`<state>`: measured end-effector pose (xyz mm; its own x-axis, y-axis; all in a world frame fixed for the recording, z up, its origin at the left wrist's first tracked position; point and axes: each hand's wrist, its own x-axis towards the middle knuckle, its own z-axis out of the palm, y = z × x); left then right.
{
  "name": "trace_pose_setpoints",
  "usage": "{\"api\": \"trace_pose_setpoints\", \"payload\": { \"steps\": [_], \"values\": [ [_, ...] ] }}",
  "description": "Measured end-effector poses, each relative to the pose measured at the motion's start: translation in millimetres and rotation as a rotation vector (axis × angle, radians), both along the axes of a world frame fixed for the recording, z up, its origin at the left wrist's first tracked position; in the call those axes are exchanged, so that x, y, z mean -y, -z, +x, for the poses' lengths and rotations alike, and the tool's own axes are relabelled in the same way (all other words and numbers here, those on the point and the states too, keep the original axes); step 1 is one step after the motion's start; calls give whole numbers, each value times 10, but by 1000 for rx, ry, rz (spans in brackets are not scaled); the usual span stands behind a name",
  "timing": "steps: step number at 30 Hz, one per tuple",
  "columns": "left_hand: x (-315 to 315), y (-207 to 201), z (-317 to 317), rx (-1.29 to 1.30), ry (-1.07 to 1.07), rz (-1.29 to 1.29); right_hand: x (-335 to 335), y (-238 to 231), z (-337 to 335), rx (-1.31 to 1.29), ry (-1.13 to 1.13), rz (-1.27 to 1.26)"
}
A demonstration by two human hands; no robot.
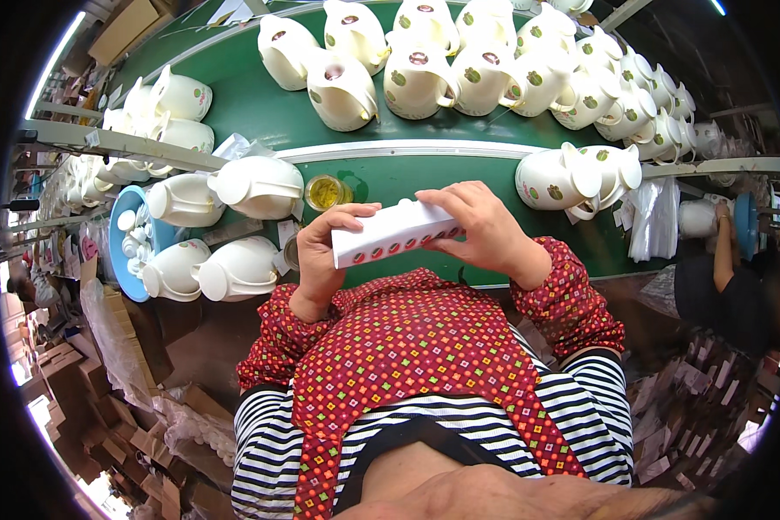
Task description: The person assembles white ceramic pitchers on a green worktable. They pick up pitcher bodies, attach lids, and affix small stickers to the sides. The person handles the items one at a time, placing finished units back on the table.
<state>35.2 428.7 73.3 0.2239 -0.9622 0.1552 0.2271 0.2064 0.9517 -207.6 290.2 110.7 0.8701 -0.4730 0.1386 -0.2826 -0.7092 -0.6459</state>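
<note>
One white oblong box with a row of red-and-green oval prints point(399, 236), gripped from both sides near the green tabletop's point(446, 173) near edge.

The person's bare left hand point(322, 247) clasps the left end, fingers bent over the top; the bare right hand point(477, 227) grasps the right end, fingers on top and thumb against the printed near side. The underside is hidden. Light, even pressure from both hands should keep the thin-looking walls from denting. Best to tilt it gently and stay clear of the round clear jar with yellow contents point(325, 192), just beyond on the left, and the glossy white rounded jug point(260, 187) farther left.
</note>
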Motion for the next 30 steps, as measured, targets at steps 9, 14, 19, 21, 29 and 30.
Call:
{"api": "trace_pose_setpoints", "payload": {
  "steps": [9,14,19,21,29,30],
  "values": [
    [-62,79,-239,-408,-130,289,-289,63,255,175,91,-297],
    [-48,71,-123,-114,-177,404,-238,56,245,139,96,-146],
    [73,-505,95,911,-154,-158,-202,17,193,90,137,-183],
    [154,-600,-8,1111,-70,-161,-219,-11,215,101,152,-191],
    [296,-501,-83,1026,-8,-167,-237,-70,215,142,145,-217],
    [296,-472,-84,986,-7,-152,-240,-96,227,161,144,-219]
  ]
}}
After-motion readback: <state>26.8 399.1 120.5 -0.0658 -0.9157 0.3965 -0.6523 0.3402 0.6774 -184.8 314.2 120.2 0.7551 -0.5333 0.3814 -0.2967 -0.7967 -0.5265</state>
